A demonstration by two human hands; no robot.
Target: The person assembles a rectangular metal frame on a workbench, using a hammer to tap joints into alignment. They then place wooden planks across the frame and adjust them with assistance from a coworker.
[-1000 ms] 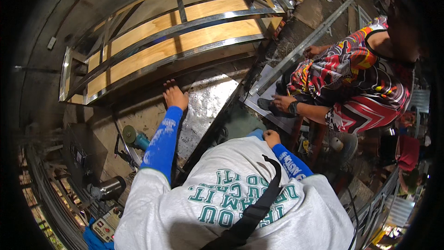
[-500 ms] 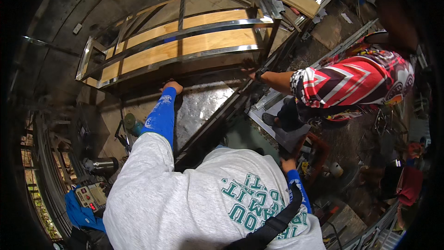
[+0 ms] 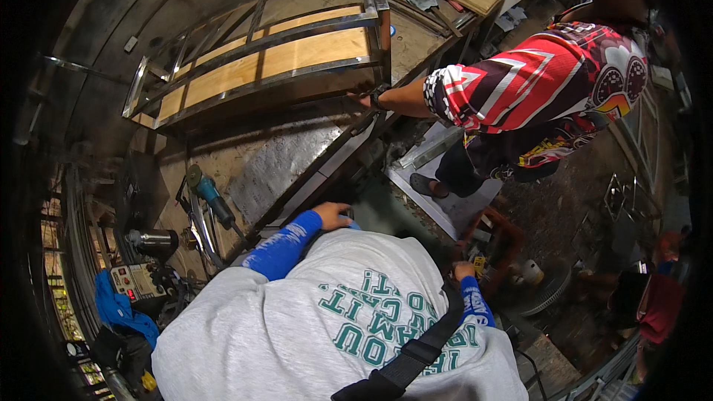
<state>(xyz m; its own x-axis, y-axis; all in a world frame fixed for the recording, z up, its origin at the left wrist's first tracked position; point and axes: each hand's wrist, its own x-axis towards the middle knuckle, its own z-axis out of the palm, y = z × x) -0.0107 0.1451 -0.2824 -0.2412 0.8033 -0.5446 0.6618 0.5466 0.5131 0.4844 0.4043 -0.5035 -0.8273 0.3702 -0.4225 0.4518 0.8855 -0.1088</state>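
My left hand, in a blue sleeve, is by my waist with its fingers loosely bent and apart, nothing seen in them. Low on the right, my right hand looks closed beside a small yellow item; what it holds, if anything, is too small to make out. A metal frame with plywood panels lies across the workbench. A co-worker's hand is at the frame's near right corner. Between the frame and my left hand, a shiny metal sheet covers part of the bench.
A teal angle grinder lies on the bench at left, near a steel flask and a control box with red digits. The co-worker in a red patterned shirt stands at right. A fan is at lower right.
My left hand has left the near side of the frame and drawn back to my waist, uncovering the grinder. The view has shifted. My right hand stays low on the right.
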